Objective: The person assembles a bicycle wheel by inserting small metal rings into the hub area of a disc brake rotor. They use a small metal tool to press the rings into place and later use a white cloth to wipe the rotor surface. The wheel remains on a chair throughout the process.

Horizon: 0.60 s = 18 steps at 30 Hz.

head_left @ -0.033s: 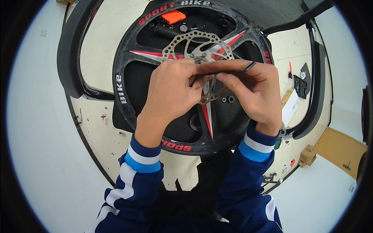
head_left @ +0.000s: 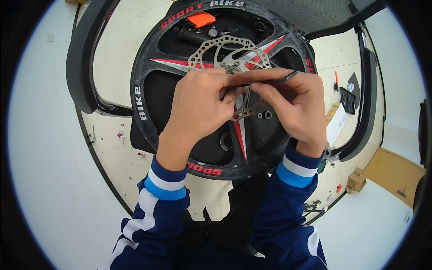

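Note:
A black bicycle wheel [head_left: 139, 96] with red-and-silver spokes lies flat before me, a drilled metal brake disc [head_left: 196, 57] at its hub. Over the disc's near side, my two hands meet at the fingertips. My right hand [head_left: 294, 101] is closed on a black hex key [head_left: 289, 76], whose bent end sticks out by the index finger; the rest of it is mostly hidden. My left hand [head_left: 195, 105] is closed too, thumb and fingers pinched close to the hub, and what they hold is covered by the fingers.
The wheel rests on a black chair seat between two armrests [head_left: 81, 63] [head_left: 366, 99]. Between the spokes lie an orange piece [head_left: 201, 19], a metal ring [head_left: 226, 141] and small nuts [head_left: 267, 114]. A tool case [head_left: 347, 100] and a cardboard box [head_left: 357, 179] are on the floor at right.
The bent end of the hex key has turned slightly at my right index finger. Both hands and the wheel stay in the same place.

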### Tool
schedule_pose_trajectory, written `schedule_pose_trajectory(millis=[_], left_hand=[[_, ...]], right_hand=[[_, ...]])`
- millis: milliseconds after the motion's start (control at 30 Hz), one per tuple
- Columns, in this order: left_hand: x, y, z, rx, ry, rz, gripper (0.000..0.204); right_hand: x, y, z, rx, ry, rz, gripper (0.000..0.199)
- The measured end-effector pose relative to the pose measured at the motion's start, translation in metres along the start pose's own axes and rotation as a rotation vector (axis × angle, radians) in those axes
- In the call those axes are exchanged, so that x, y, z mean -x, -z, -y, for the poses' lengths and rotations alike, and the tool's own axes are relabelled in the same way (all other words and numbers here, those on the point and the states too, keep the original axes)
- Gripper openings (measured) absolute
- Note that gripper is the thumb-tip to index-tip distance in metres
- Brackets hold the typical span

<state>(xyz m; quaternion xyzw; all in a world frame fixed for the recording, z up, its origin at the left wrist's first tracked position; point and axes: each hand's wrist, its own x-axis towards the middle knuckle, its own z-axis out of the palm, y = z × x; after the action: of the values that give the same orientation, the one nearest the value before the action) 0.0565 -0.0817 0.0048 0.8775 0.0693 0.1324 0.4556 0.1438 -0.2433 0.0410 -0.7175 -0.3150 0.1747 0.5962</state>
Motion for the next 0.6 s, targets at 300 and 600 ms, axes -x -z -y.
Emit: schedule_pose_trajectory(millis=[300, 600], left_hand=[[0.003, -0.002, 0.004, 0.048, -0.102, -0.042, 0.010], [0.001, -0.005, 0.005, 0.091, -0.098, -0.019, 0.011]], right_hand=[[-0.005, -0.007, 0.012, 0.111, -0.064, -0.069, 0.015], [-0.001, -0.003, 0.004, -0.092, -0.032, -0.091, 0.018]])
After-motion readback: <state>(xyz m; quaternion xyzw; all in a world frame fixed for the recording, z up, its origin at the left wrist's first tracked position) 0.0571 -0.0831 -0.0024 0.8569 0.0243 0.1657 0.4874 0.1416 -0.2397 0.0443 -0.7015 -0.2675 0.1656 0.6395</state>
